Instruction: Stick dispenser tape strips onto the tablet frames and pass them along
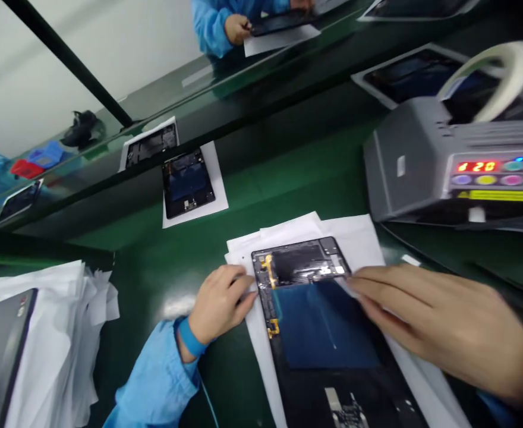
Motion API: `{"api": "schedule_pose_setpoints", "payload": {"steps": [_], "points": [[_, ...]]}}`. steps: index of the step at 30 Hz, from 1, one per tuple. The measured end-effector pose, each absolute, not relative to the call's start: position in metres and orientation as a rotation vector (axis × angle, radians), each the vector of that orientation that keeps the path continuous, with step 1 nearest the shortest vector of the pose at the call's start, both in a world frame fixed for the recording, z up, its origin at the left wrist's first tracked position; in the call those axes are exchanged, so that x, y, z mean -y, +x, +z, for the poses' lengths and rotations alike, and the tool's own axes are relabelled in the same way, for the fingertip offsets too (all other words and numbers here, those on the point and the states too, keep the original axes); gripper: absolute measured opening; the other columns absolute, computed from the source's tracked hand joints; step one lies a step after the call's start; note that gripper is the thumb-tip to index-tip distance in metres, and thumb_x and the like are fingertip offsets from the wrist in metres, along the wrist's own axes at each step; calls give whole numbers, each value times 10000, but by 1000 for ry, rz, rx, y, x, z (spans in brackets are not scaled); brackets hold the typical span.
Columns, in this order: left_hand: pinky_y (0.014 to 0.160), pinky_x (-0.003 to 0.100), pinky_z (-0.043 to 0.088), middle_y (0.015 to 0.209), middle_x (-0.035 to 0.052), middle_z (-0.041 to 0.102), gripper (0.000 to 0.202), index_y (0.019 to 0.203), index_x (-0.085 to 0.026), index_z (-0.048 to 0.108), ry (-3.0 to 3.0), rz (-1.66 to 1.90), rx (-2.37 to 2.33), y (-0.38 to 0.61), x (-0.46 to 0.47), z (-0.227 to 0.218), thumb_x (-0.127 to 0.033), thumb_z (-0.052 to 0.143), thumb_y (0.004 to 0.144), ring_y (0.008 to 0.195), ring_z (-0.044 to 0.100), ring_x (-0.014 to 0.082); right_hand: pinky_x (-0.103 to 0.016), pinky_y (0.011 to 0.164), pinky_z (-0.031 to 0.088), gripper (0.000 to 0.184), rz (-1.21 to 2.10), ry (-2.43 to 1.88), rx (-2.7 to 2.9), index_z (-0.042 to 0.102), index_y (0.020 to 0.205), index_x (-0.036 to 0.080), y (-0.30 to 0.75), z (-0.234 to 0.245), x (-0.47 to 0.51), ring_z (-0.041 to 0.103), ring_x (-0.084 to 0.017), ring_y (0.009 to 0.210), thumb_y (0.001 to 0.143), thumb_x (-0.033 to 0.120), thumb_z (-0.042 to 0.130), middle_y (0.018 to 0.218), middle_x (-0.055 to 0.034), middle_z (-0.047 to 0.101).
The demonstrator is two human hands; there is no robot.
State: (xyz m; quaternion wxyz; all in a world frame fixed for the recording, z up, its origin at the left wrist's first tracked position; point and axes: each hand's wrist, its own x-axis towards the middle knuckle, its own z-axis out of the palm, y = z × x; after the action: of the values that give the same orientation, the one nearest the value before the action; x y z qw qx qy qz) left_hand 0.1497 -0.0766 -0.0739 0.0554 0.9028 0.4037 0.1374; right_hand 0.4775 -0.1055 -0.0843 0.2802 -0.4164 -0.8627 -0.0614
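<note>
An opened tablet (328,333), its dark battery and circuit parts exposed, lies on a stack of white sheets (355,232). Wearing a blue wrist strap (192,337), my left hand (221,302) is curled with its fingertips against the tablet's upper left edge. My right hand (449,327) reaches over the right edge, its fingers pressed together near the top of the battery. Whatever its fingertips pinch, if anything, is hidden under them. Orange flex cables (269,270) run along the tablet's left side.
A grey machine (408,160) with a lit red display stands at right, a tape roll (511,77) on top. Another opened tablet (188,181) lies ahead, below a glass shelf. Paper sheets (60,333) lie left. Across the shelf, a co-worker's hand (237,28) holds a tablet.
</note>
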Motion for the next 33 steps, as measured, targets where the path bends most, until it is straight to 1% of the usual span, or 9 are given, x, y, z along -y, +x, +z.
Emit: {"api": "schedule_pose_setpoints", "payload": {"steps": [2,4,8,11,18,22,26,29,33], "points": [[795,393,552,1052,135,681,233,1076,-167,676,2745,395,-1222,150,76,-86,-278,493,985,947,651,263,-285,647,500,143,-146,-1016,2361,673,1019,182,436,-81,88,678,-139,781,973,168,539,971,-26,724],[836,417,541,1126,156,666,272,1153,-154,655,2765,403,-1213,150,77,-93,-277,477,989,1031,626,289,-290,621,496,135,-116,-999,2369,659,1032,161,409,-85,71,680,-149,766,967,164,540,965,-38,719],[976,444,476,1324,152,609,393,1316,-150,579,2798,442,-1108,155,75,-97,-346,500,985,1219,534,321,-289,700,526,117,-32,-1071,2345,633,1052,154,393,-100,51,689,-164,795,970,174,552,964,-56,720],[1011,454,436,1389,131,578,458,1334,-162,574,2777,367,-1057,162,69,-102,-451,481,989,1254,504,319,-273,740,536,117,-25,-1110,2347,619,1070,166,394,-106,45,693,-160,812,964,163,571,959,-51,725],[1002,447,417,1385,111,595,430,1300,-163,605,2720,390,-1107,168,68,-104,-415,434,996,1232,498,310,-315,762,559,142,13,-1097,2384,625,1070,190,388,-107,41,694,-182,812,942,147,584,957,-51,724],[1001,455,418,1385,117,585,441,1311,-158,600,2716,379,-1111,169,69,-103,-415,436,992,1239,497,316,-312,758,557,163,56,-1073,2369,653,1061,196,388,-105,42,687,-176,808,921,130,607,938,-44,721],[995,461,421,1373,119,586,434,1300,-156,606,2708,390,-1118,169,69,-104,-413,468,978,1235,502,323,-311,767,550,151,38,-1072,2373,664,1049,179,389,-107,42,682,-177,803,920,127,605,948,-55,721],[990,458,426,1363,119,596,428,1290,-158,612,2710,404,-1113,169,69,-104,-408,454,981,1222,506,317,-328,794,548,159,62,-1081,2414,664,1069,169,390,-110,42,679,-189,835,927,134,600,982,-59,719],[993,448,425,1361,112,605,417,1279,-160,619,2719,412,-1126,168,68,-103,-396,430,991,1222,502,312,-325,776,541,161,42,-1060,2453,666,1078,143,391,-113,43,661,-189,856,937,136,590,988,-67,708]]}}
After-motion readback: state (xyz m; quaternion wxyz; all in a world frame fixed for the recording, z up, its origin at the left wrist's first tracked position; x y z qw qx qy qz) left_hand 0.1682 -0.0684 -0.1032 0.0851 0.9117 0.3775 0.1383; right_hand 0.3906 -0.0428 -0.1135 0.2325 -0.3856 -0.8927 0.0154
